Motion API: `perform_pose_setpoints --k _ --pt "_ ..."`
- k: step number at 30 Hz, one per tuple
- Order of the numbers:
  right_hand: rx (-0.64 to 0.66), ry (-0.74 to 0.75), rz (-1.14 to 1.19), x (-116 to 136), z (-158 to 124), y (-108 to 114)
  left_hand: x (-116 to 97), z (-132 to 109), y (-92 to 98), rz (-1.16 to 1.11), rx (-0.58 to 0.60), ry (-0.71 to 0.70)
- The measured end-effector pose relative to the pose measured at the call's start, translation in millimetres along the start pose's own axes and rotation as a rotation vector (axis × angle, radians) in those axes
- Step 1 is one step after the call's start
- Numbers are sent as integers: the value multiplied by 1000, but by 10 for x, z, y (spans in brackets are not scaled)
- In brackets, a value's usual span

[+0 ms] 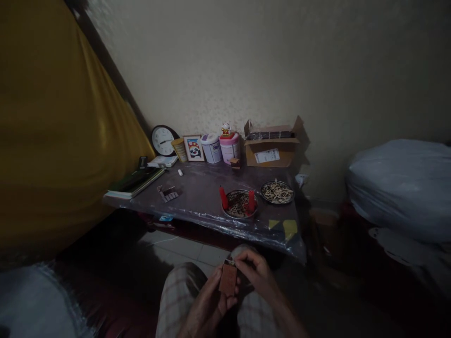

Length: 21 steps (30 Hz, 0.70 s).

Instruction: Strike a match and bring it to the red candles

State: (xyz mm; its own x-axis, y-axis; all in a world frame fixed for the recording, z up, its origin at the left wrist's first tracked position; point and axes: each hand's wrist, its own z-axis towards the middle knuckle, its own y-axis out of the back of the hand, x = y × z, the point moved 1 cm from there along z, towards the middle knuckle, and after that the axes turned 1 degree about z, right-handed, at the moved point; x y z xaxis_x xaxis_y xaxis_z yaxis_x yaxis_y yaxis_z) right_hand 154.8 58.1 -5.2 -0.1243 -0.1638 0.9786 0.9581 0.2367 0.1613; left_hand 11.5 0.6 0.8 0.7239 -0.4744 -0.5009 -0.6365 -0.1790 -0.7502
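My left hand [208,300] is wrapped round a small reddish-brown matchbox [229,279], held upright over my lap. Its tray seems to stick out a little at the top. My right hand [258,271] is closed, thumb and forefinger pinched together at the box's upper right corner. Whatever lies between those fingertips is too small and dark to make out. Beyond my hands, two red candles [251,201] stand on a round metal plate [225,215] with dark bits on it. A second plate [263,197] to its right bears a pile of matchsticks [277,191].
The low table [200,185] has a plastic-covered top. Along its back stand a clock [164,140], a picture frame [193,148], two tins [212,149] and an open cardboard box [269,154]. Books [136,184] lie left; yellow paper pieces [290,228] are at the front right.
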Motion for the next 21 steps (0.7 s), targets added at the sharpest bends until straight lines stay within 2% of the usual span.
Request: perform_pose_setpoints --k 6,12,15,19,21 --pt "-24 -17 -54 23 1 20 40 -20 -14 -1 8 16" --pt "-28 53 -193 61 -4 19 58 -1 35 13 -10 22" --pt "63 144 -318 170 -14 65 63 28 93 48 -3 18" --pt "299 202 -545 329 -47 166 71 34 122 88 22 48" --pt "371 216 -650 375 -64 211 66 11 98 107 41 61"
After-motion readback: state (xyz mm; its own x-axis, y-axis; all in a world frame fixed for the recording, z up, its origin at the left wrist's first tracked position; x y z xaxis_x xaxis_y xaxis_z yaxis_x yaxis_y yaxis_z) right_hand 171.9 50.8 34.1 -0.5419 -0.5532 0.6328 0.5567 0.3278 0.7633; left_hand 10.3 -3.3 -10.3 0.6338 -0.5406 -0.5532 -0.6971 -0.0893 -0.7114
